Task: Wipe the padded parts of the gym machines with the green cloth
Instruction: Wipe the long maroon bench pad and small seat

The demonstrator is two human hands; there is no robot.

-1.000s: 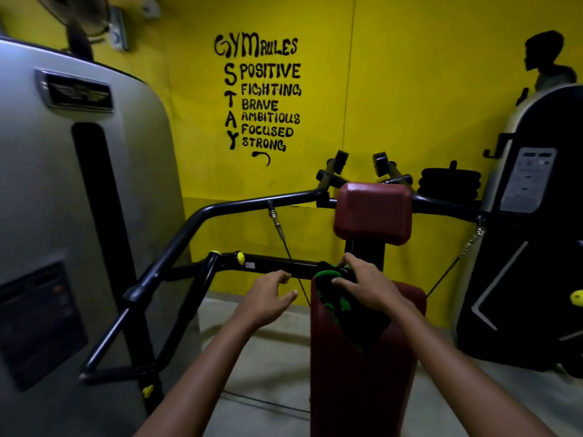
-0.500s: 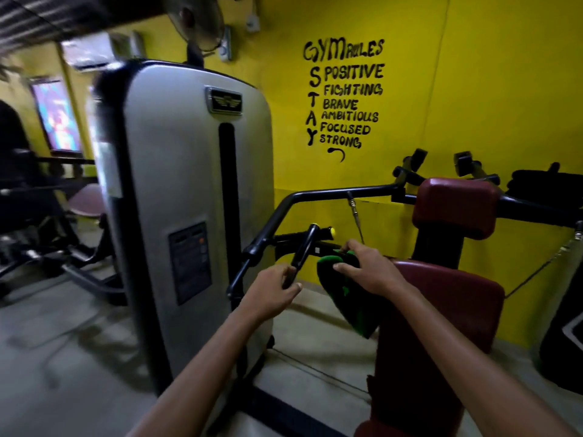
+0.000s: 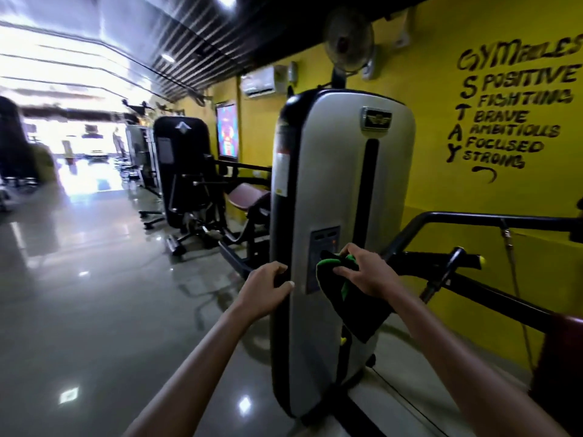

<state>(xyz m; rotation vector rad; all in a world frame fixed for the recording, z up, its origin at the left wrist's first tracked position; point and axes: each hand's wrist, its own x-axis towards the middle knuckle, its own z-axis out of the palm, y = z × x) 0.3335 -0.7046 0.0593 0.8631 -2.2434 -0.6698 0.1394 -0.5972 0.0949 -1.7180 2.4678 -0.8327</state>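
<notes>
Head view: right hand [image 3: 367, 272] grips the green cloth [image 3: 344, 294] before the grey weight-stack cover [image 3: 334, 190]; left hand [image 3: 268, 287], fingers loosely curled and holding nothing, hovers at the cover's left edge, glossy floor [image 3: 94, 279] open beyond.

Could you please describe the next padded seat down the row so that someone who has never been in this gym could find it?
Start at the yellow wall with the painted gym rules and the tall silver weight-stack cover in front of it. Just behind that cover's left edge, towards the black machine, sits a maroon seat pad. It is the only reddish cushion there; everything round it is black frame or grey floor.
</notes>
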